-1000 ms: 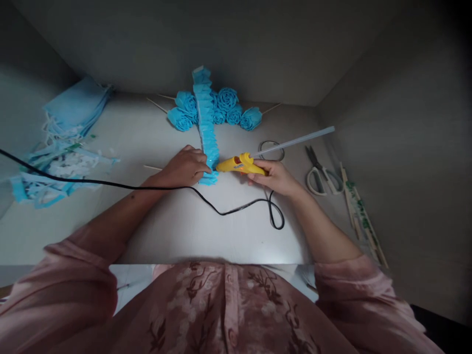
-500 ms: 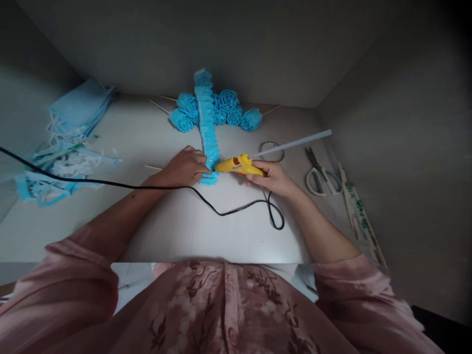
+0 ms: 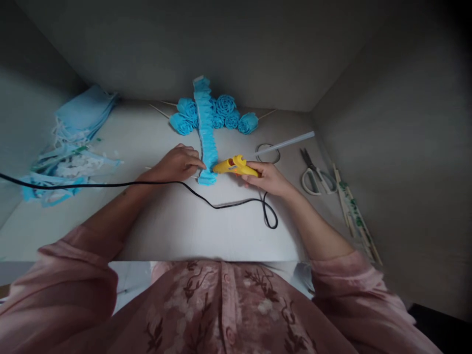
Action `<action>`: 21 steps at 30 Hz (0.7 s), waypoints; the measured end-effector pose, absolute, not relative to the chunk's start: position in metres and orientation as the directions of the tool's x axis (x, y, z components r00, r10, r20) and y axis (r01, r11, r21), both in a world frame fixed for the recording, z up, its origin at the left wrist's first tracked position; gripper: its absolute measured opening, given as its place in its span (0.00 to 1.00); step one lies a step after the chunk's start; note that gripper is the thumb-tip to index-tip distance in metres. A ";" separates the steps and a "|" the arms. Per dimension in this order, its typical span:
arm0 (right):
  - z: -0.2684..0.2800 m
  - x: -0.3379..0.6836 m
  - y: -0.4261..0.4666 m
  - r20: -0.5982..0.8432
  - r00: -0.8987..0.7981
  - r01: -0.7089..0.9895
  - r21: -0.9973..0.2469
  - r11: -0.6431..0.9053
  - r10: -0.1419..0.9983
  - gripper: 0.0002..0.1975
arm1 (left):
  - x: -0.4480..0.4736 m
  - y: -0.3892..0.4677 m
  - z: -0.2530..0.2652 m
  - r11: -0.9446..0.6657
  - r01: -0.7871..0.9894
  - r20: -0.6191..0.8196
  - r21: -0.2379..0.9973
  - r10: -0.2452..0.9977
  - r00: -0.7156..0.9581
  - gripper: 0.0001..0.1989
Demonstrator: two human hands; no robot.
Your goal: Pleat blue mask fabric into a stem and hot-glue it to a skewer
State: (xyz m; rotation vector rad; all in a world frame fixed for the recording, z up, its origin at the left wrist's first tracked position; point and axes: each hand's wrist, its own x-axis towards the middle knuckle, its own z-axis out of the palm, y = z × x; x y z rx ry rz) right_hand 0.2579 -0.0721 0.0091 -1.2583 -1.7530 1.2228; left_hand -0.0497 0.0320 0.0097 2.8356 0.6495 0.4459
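A long pleated blue strip [image 3: 207, 140] runs up and down the table, its far part lying over several blue rolled flowers [image 3: 224, 104]. At its near end, my left hand [image 3: 179, 163] has its fingers curled and fingertips at the strip's left edge. A thin wooden stick [image 3: 148, 168] passes beneath that hand toward the strip. My right hand [image 3: 269, 178] is closed around a yellow glue gun [image 3: 236, 165], whose nozzle points left and meets the strip near its lower end. A clear glue stick [image 3: 289, 142] slants up to the right behind the gun.
The gun's black cord [image 3: 199, 195] loops across the table and over my left forearm. Blue face masks [image 3: 86, 110] and cut scraps [image 3: 70, 169] lie at left. A tape roll [image 3: 268, 153], scissors [image 3: 316, 174] and wooden sticks [image 3: 356, 211] sit at right, beside a wall.
My left fingers have drawn back slightly left from the strip's middle to its edge. The glue gun nozzle stays at the strip's lower end. The whole view has shifted a little.
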 end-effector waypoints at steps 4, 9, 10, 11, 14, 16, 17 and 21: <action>0.011 0.256 -0.072 0.003 -0.330 0.351 -0.928 0.125 0.944 0.19 | -0.051 0.034 0.009 -0.898 0.404 0.199 0.175 0.434 0.879 0.16; 0.008 0.257 -0.072 0.009 -0.331 0.357 -0.924 0.134 0.944 0.19 | -0.058 0.030 0.003 -0.879 0.438 0.202 0.187 0.471 0.859 0.18; 0.008 0.257 -0.072 0.011 -0.331 0.358 -0.924 0.136 0.943 0.20 | -0.058 0.029 0.001 -0.872 0.448 0.209 0.199 0.484 0.850 0.19; 0.007 0.257 -0.072 0.013 -0.332 0.360 -0.922 0.140 0.943 0.20 | -0.058 0.027 -0.002 -0.865 0.457 0.218 0.208 0.496 0.840 0.19; 0.006 0.257 -0.072 0.018 -0.333 0.370 -0.917 0.148 0.943 0.20 | -0.055 0.024 -0.011 -0.852 0.477 0.245 0.216 0.520 0.819 0.18; 0.006 0.257 -0.072 0.019 -0.332 0.372 -0.916 0.149 0.943 0.20 | -0.053 0.023 -0.015 -0.848 0.487 0.264 0.211 0.529 0.807 0.18; 0.006 0.257 -0.071 0.019 -0.330 0.372 -0.916 0.148 0.944 0.20 | -0.052 0.023 -0.017 -0.845 0.492 0.274 0.210 0.534 0.800 0.18; 0.006 0.257 -0.071 0.011 -0.329 0.379 -0.915 0.142 0.944 0.20 | -0.054 0.026 -0.023 -0.831 0.495 0.304 0.255 0.555 0.774 0.18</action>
